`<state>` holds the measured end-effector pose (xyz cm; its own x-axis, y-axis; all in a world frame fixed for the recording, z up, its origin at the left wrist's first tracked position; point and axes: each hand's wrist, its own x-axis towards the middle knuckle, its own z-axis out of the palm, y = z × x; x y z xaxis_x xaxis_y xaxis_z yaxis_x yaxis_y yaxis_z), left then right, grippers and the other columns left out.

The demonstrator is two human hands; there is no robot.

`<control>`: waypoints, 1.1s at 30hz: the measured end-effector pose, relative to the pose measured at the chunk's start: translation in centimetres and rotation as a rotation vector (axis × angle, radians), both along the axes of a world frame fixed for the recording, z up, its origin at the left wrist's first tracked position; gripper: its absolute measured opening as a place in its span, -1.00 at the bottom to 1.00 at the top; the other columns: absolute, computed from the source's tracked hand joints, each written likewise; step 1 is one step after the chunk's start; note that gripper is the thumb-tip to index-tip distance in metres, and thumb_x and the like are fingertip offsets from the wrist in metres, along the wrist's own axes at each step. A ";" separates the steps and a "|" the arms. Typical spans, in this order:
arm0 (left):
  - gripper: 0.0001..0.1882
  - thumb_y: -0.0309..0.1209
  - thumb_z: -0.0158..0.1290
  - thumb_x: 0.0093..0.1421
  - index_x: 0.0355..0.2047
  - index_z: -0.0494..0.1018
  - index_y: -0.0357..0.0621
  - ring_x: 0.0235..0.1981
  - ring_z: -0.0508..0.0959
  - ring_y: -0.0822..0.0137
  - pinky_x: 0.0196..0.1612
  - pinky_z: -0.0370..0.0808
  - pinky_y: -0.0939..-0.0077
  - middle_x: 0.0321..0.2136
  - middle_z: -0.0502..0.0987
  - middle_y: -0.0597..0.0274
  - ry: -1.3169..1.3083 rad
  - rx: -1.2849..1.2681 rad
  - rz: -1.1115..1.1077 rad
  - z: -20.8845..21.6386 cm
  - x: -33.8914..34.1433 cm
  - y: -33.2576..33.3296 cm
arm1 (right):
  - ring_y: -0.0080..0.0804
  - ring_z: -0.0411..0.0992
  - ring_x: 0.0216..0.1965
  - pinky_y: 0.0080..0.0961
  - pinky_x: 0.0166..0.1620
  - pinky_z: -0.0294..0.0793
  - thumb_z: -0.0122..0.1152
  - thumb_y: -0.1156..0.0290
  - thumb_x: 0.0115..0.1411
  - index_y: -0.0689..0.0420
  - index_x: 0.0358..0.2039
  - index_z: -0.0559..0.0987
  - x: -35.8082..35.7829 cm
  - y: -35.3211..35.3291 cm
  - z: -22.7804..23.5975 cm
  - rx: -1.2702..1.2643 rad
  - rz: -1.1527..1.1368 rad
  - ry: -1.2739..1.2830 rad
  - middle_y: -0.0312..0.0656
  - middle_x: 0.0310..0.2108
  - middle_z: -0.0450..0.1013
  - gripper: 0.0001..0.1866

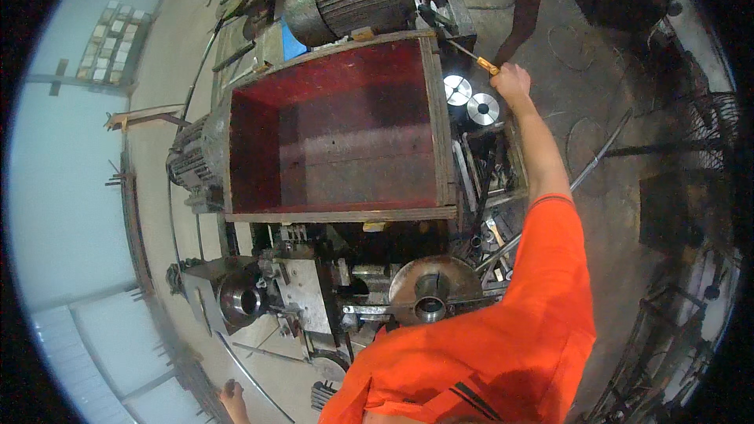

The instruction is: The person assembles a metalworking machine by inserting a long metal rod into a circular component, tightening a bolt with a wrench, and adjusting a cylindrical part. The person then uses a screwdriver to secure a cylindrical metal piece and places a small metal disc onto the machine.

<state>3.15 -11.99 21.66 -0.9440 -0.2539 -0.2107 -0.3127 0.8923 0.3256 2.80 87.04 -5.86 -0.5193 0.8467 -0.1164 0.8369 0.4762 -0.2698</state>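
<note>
My right hand (512,82), at the end of an outstretched arm, is closed round the yellow-orange handle of a screwdriver-like tool (487,65). Its thin shaft points up and left, past the corner of a large open box (444,126) with red inner walls. Just below this hand lie two shiny slotted metal discs (482,109), side by side. At the lower left, my left hand (232,402) hangs away from the machine; a dark spot shows at its fingertips, and whether it holds anything is unclear.
A finned electric motor (361,1) sits beyond the box, another (192,157) to its left. Nearer me are a machine block with a round bore (245,302) and a large rusty disc (459,279). Wrenches and other tools (496,237) fill a tray on the right. A wire-guard fan (713,122) stands far right.
</note>
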 end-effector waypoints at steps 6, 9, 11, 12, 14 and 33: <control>-0.67 -0.48 0.03 0.06 -0.17 0.42 -0.45 -0.36 0.51 0.35 -0.31 0.47 0.55 -0.32 0.53 0.04 -0.039 0.022 -0.038 2.6 -1.2 5.1 | 0.01 0.46 -0.23 -0.23 -0.17 0.44 0.13 0.27 -0.23 0.23 -0.36 0.58 2.3 0.5 -1.2 -0.068 -0.030 0.192 0.11 -0.35 0.48 -0.61; -0.66 -0.49 0.02 0.06 -0.15 0.41 -0.43 -0.32 0.50 0.35 -0.24 0.45 0.54 -0.30 0.52 0.06 -0.035 0.069 -0.120 4.2 -1.5 7.7 | -0.01 0.46 -0.24 -0.26 -0.19 0.45 0.12 0.27 -0.23 0.16 -0.30 0.59 4.6 -1.6 1.8 -0.094 -0.046 0.313 0.10 -0.33 0.49 -0.58; -0.66 -0.49 0.00 0.08 -0.12 0.41 -0.41 -0.22 0.48 0.35 -0.13 0.39 0.52 -0.25 0.51 0.05 -0.028 0.060 -0.139 5.1 -1.5 8.7 | -0.03 0.47 -0.25 -0.29 -0.20 0.45 0.14 0.26 -0.23 0.13 -0.28 0.59 6.8 -3.4 3.8 -0.072 -0.050 0.372 0.08 -0.32 0.49 -0.57; -0.66 -0.49 -0.01 0.09 -0.12 0.40 -0.41 -0.20 0.47 0.35 -0.11 0.38 0.51 -0.24 0.50 0.05 -0.018 0.061 -0.163 5.7 -1.6 10.1 | -0.10 0.49 -0.26 -0.35 -0.18 0.46 0.15 0.25 -0.21 0.16 -0.27 0.59 8.4 -4.3 4.8 -0.159 -0.012 0.394 0.04 -0.31 0.50 -0.56; -0.65 -0.48 -0.01 0.10 -0.09 0.39 -0.41 -0.18 0.47 0.36 -0.08 0.36 0.51 -0.20 0.50 0.05 -0.018 0.033 -0.229 7.2 -1.8 14.5 | -0.21 0.51 -0.28 -0.41 -0.19 0.46 0.15 0.28 -0.20 0.19 -0.28 0.59 11.7 -6.0 5.3 -0.211 0.098 0.491 0.01 -0.33 0.52 -0.58; -0.65 -0.48 0.00 0.14 -0.05 0.37 -0.32 -0.11 0.47 0.37 -0.04 0.35 0.51 -0.18 0.51 0.14 -0.213 0.192 -0.649 6.0 -1.1 26.6 | 0.07 0.14 0.16 -0.28 0.17 0.15 0.10 0.41 -0.37 0.17 -0.12 0.50 24.6 -34.9 11.8 -0.742 0.533 0.812 0.14 0.12 0.17 -0.37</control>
